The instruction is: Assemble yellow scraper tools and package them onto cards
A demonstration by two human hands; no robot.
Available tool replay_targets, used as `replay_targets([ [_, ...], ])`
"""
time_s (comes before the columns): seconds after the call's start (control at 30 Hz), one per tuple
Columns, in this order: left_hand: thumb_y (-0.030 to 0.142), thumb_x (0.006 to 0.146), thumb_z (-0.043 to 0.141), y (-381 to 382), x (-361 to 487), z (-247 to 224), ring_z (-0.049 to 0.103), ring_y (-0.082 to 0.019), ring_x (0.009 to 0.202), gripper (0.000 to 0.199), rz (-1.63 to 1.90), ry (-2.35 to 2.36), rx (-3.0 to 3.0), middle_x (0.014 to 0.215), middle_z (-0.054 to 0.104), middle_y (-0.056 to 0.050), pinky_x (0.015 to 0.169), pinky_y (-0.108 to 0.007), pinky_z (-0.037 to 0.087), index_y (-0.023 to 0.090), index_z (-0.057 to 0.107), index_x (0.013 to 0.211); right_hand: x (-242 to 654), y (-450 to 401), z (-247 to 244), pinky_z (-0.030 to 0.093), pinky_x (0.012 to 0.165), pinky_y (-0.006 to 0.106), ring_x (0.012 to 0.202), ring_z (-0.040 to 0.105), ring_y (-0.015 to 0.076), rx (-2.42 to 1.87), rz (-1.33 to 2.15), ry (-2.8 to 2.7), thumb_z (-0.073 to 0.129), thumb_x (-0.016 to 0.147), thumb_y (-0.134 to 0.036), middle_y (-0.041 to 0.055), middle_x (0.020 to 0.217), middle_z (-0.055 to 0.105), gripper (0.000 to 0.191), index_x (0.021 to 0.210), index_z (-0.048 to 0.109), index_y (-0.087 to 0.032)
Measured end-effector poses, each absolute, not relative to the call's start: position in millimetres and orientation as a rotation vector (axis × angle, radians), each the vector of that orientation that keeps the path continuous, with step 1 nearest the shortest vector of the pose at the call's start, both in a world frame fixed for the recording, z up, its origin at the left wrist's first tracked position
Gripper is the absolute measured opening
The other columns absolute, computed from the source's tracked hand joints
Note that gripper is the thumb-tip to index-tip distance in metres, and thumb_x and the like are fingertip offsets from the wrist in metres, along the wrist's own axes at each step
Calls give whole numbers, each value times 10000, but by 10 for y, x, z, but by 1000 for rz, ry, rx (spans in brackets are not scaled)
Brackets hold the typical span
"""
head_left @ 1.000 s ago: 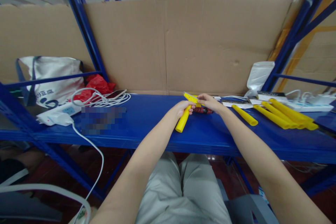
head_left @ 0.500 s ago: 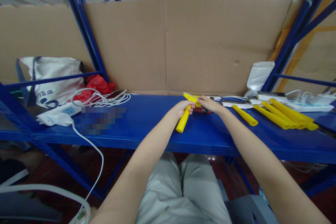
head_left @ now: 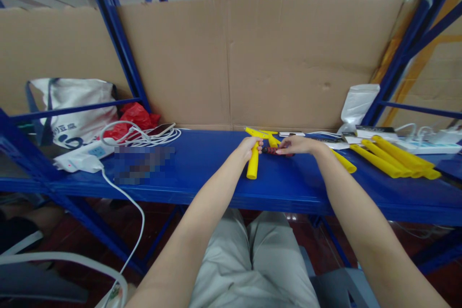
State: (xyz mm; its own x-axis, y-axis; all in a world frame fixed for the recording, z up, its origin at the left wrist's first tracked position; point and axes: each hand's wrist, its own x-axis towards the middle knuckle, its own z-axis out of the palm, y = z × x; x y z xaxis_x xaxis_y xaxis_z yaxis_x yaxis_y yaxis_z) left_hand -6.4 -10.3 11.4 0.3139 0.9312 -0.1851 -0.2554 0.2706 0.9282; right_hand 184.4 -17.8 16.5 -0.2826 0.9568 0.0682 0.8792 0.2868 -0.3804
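My left hand [head_left: 250,147] grips a yellow plastic tube [head_left: 252,167] near its top, with the tube's lower end pointing toward me over the blue shelf [head_left: 202,173]. Just behind that hand lie short yellow pieces [head_left: 257,133]; whether they join the tube I cannot tell. My right hand [head_left: 299,145] rests on the shelf, its fingertips closed on a small red and black tool [head_left: 270,150] lying between the two hands.
Several more yellow tubes [head_left: 393,160] lie to the right, beside a white power strip [head_left: 415,146] and a white pouch [head_left: 357,103]. At left are a power strip [head_left: 81,156], coiled white cable [head_left: 144,135], red bag and white tote [head_left: 77,110]. Cardboard backs the shelf.
My right hand has let go of the yellow piece and moved down onto the red and black tool. The left hand has turned the tube more upright.
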Motion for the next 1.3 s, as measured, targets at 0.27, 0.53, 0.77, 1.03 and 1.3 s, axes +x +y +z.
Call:
replay_targets([
  [0.27, 17, 821, 416, -77, -81, 87, 319, -39, 309, 203, 1033, 940, 917, 437, 404, 68, 364, -156, 270, 157, 435, 676, 1860, -242, 174, 455, 634, 289, 630, 615, 196, -1829, 432, -2263, 764, 587, -388, 30, 630, 644, 233, 648, 647, -197],
  [0.53, 23, 831, 402, -71, -87, 107, 322, -51, 310, 201, 1002, 967, 897, 418, 396, 61, 374, -174, 264, 163, 457, 697, 1888, -332, 275, 287, 380, 214, 380, 383, 63, -1401, 606, -1805, 703, 594, -597, -39, 438, 476, 452, 666, 604, -162],
  [0.77, 19, 826, 409, -10, -70, 61, 314, -47, 310, 205, 1010, 972, 904, 413, 381, 62, 363, -175, 252, 159, 454, 684, 1815, -236, 303, 349, 342, 229, 338, 426, 79, -1076, 612, -1290, 742, 554, -601, -43, 463, 490, 483, 667, 500, -199],
  [1.03, 112, 864, 503, 132, -76, -59, 484, -76, 472, 72, 961, 999, 892, 613, 540, -16, 456, -200, 402, 109, 561, 823, 1911, -131, 331, 294, 269, 229, 304, 390, 65, -869, 472, -979, 722, 615, -473, -50, 535, 506, 392, 617, 429, -212],
  [1.3, 337, 877, 551, 208, -56, -151, 573, -203, 1009, 363, 931, 945, 938, 1181, 556, -113, 845, -402, 499, 139, 540, 1181, 1953, -86, 329, 323, 278, 226, 306, 384, 72, -812, 407, -884, 675, 681, -429, -79, 475, 442, 334, 636, 418, -220],
])
